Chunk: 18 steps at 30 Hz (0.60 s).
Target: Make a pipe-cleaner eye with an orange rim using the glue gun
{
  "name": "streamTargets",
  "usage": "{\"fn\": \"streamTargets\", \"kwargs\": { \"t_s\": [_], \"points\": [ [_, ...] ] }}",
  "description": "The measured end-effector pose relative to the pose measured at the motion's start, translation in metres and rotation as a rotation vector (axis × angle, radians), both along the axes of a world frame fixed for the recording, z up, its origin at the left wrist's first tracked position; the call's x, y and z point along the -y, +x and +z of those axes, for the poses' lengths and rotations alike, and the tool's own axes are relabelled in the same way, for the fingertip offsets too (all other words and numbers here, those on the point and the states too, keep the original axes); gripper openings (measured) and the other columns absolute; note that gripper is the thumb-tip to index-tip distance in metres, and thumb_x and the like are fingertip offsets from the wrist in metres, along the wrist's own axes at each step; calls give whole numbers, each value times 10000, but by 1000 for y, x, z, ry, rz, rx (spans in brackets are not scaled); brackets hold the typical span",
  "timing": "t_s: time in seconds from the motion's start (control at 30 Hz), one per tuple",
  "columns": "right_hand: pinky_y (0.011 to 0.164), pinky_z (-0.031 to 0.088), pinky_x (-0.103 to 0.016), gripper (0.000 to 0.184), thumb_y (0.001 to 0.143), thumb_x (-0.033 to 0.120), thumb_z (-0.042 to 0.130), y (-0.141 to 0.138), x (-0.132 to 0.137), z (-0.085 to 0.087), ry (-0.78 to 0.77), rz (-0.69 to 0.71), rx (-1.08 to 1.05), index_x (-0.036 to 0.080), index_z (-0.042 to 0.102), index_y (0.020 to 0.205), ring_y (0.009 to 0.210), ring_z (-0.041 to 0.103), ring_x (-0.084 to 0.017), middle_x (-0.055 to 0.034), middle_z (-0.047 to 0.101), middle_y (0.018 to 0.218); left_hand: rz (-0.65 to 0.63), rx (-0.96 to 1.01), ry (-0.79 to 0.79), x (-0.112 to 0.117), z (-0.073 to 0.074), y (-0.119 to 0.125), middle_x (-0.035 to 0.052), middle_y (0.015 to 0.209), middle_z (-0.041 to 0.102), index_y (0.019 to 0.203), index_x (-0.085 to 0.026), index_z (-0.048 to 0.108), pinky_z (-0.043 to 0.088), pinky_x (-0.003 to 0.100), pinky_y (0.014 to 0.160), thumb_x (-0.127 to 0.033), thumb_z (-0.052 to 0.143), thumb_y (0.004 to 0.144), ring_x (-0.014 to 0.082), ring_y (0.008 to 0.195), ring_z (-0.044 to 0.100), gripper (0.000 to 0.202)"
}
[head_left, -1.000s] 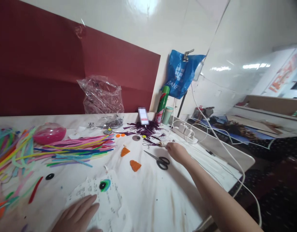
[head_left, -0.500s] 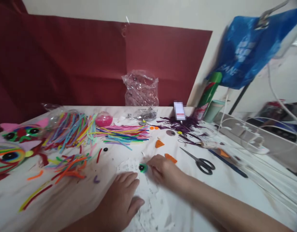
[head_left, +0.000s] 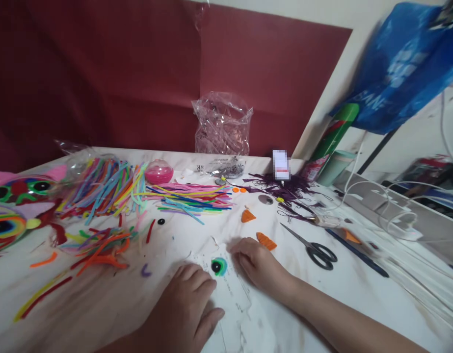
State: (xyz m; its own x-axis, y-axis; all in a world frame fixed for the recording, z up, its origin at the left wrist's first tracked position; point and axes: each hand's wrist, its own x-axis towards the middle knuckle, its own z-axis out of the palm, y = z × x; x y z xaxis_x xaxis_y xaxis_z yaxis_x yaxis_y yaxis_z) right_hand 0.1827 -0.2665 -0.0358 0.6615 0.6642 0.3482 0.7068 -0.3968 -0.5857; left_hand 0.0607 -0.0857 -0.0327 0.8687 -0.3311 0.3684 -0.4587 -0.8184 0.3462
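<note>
A green-and-blue ringed piece with a black button-like centre (head_left: 219,266) lies on a thin sheet of printed paper (head_left: 231,289), between my hands. My left hand (head_left: 191,296) rests palm down at the paper's left side, fingers spread and thumb apart, close to the ringed piece but holding nothing. On the other side, my right hand (head_left: 261,264) sits on the table with loosely bent fingers, a small gap away from the ringed piece. Nothing shows in its fingers. An orange scalloped scrap (head_left: 266,240) lies just beyond it, and black-handled scissors (head_left: 320,255) lie to its right.
Coloured pipe cleaners (head_left: 104,189) and cut pieces (head_left: 104,250) cover the left side, near decorated faces (head_left: 25,189). Farther back are a pink round container (head_left: 159,171), purple shreds (head_left: 300,189) and a phone (head_left: 281,164). Cables (head_left: 381,196) and a dark blue stick (head_left: 359,252) lie right.
My right hand has come off the ringed piece and moved slightly right, so more of the piece shows. My left hand stays almost in place. The camera view has shifted.
</note>
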Motion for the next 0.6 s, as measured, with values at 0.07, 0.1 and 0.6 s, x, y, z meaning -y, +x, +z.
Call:
{"fn": "streamTargets", "kwargs": {
  "t_s": [0.07,0.1,0.6],
  "points": [
    [748,517,-296,294,775,4,439,-3,0,-3,8,21,-25,158,677,852,826,639,-185,-77,699,845,-22,40,6,0,1,0,113,988,636,979,-130,588,486,476,845,-154,580,769,275,920,559,211],
    [725,515,-291,297,772,1,437,-5,0,-5,5,22,-33,162,677,841,798,638,-181,-70,695,821,-31,49,17,0,1,0,125,1024,632,1005,-120,579,485,474,861,-158,584,767,280,947,558,240],
    [656,496,-266,195,798,68,502,-9,-1,-6,31,105,-128,180,648,861,749,602,-167,-47,639,798,-3,-142,101,0,4,0,105,1213,609,1083,-153,611,446,482,960,-196,615,757,288,1103,536,328]
  ]
}}
